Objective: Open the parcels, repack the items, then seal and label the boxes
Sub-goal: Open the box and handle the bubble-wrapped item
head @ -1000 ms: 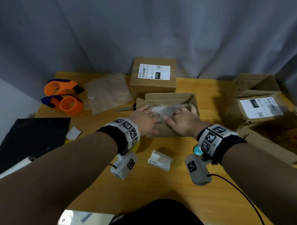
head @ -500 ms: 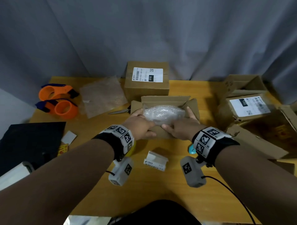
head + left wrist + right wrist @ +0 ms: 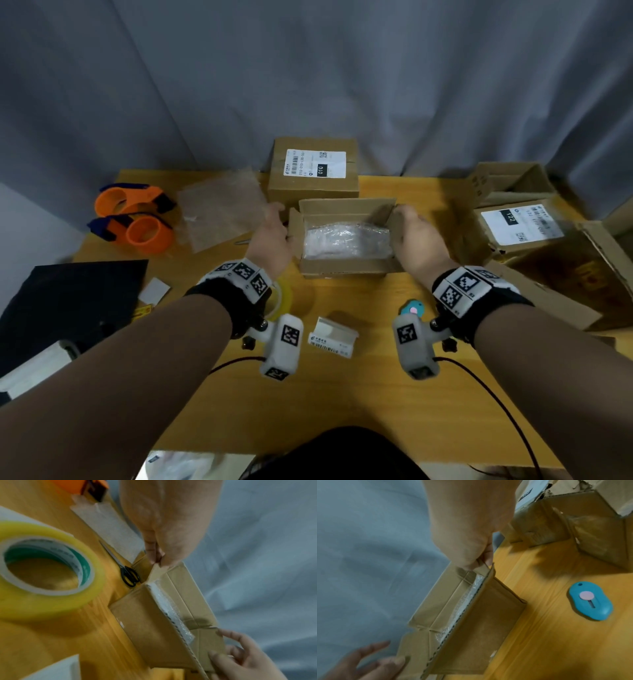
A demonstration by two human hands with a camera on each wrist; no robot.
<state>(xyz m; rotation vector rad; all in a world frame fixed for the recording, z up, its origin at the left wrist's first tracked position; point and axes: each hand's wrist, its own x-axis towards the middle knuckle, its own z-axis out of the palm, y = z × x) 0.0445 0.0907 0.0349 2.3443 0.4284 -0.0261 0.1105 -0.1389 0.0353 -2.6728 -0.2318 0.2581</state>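
box: small open box (image 3: pixel 344 267) mid-desk, long axis running left-right between my hands; bubble-wrapped item (image 3: pixel 346 240) lying inside along it
left hand (image 3: pixel 272 240): fingers pinching the left end flap
right hand (image 3: pixel 416 240): fingers pinching the right flap
next: guessing fold both inward; equally near

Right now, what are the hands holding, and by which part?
Both hold the small open box: left hand pinches its left side flap, right hand pinches its right side flap. The bubble-wrapped item lies inside, untouched.

Bare tabletop (image 3: pixel 342 404) lies along the near edge; cardboard boxes (image 3: pixel 534 233) crowd the right edge, tape dispensers (image 3: pixel 137 219) the far-left corner.
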